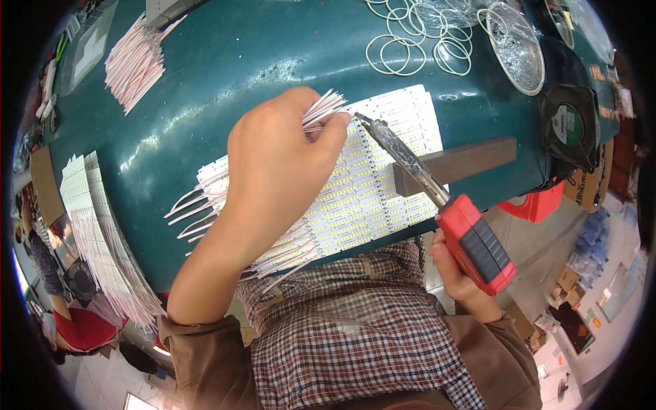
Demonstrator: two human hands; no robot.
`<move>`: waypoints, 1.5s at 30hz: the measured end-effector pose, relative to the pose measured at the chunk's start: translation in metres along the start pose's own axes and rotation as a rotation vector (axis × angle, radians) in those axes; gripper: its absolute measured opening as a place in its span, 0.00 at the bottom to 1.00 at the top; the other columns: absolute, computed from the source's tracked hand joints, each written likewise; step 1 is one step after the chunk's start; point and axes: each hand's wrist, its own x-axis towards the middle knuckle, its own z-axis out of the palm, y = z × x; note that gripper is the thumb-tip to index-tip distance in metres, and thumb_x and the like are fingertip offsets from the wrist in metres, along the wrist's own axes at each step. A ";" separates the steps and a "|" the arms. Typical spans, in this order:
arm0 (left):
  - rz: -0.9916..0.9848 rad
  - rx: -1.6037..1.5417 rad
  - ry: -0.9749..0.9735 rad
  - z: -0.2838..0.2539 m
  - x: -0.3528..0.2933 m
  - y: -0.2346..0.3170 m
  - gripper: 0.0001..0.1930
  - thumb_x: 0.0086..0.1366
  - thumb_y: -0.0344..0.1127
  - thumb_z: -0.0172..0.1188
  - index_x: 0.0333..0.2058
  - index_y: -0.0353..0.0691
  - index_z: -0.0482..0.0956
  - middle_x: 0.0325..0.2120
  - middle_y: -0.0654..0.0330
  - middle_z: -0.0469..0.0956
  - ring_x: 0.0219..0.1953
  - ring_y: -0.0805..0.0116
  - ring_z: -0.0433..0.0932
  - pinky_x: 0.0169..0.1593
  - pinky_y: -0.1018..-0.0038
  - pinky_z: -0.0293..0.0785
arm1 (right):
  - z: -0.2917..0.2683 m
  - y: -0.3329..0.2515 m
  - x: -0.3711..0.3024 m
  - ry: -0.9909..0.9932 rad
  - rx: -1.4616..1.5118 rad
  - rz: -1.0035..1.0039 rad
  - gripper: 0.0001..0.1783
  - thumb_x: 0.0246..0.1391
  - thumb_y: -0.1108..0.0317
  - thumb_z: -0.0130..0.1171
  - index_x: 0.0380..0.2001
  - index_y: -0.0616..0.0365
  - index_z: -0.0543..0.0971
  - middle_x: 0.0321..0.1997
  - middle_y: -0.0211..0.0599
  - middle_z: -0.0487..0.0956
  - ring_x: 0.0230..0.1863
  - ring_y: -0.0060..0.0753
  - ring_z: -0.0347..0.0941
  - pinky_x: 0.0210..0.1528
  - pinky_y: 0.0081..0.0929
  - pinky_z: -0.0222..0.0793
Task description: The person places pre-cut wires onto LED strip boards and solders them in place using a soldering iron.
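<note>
My left hand (277, 147) is closed around a bundle of short, thin white-and-pink wires (325, 109), their ends sticking out past the thumb. It hangs over a panel of white LED strip boards (359, 205) with rows of yellow chips. Pink-and-white wires trail from the panel's left side. In my right hand (454, 272) is a red-and-black soldering gun (476, 242); its dark tip points up-left, close to my left fingertips and the panel's upper part. Whether the tip touches anything is hard to tell. A grey-brown bar (471, 164) lies across the panel's right edge.
A pile of similar wires (137, 61) lies at the upper left, and wired LED strips (102, 225) hang over the left edge. Pale rubber bands (396, 55), a metal dish (516, 58) and a black fan (568, 126) occupy the far right. Another person (85, 331) sits at the left.
</note>
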 end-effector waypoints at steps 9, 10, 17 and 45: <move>0.010 -0.028 0.009 -0.001 -0.001 -0.001 0.12 0.59 0.36 0.63 0.25 0.32 0.78 0.20 0.50 0.80 0.23 0.53 0.80 0.32 0.61 0.74 | 0.004 -0.005 0.001 0.051 0.083 0.057 0.13 0.43 0.75 0.67 0.36 0.63 0.82 0.32 0.43 0.81 0.29 0.42 0.81 0.31 0.29 0.76; 0.025 -0.035 0.026 0.000 -0.001 -0.001 0.12 0.59 0.36 0.63 0.25 0.32 0.78 0.20 0.50 0.80 0.23 0.53 0.81 0.32 0.61 0.74 | 0.003 -0.005 0.003 0.026 0.046 0.015 0.13 0.43 0.75 0.67 0.36 0.63 0.81 0.32 0.43 0.81 0.29 0.41 0.81 0.30 0.28 0.76; 0.017 -0.037 0.020 -0.003 -0.001 -0.001 0.12 0.59 0.36 0.63 0.26 0.32 0.79 0.21 0.50 0.81 0.24 0.54 0.82 0.32 0.62 0.75 | 0.001 -0.005 -0.004 0.034 0.061 0.008 0.15 0.44 0.75 0.67 0.39 0.65 0.81 0.34 0.43 0.81 0.28 0.38 0.80 0.30 0.27 0.75; 0.002 -0.031 -0.016 -0.004 0.006 -0.002 0.11 0.58 0.36 0.64 0.28 0.32 0.80 0.23 0.51 0.83 0.27 0.55 0.83 0.33 0.62 0.76 | -0.017 0.003 -0.016 -0.025 -0.072 0.091 0.13 0.49 0.72 0.64 0.40 0.62 0.81 0.30 0.38 0.79 0.27 0.37 0.77 0.32 0.29 0.74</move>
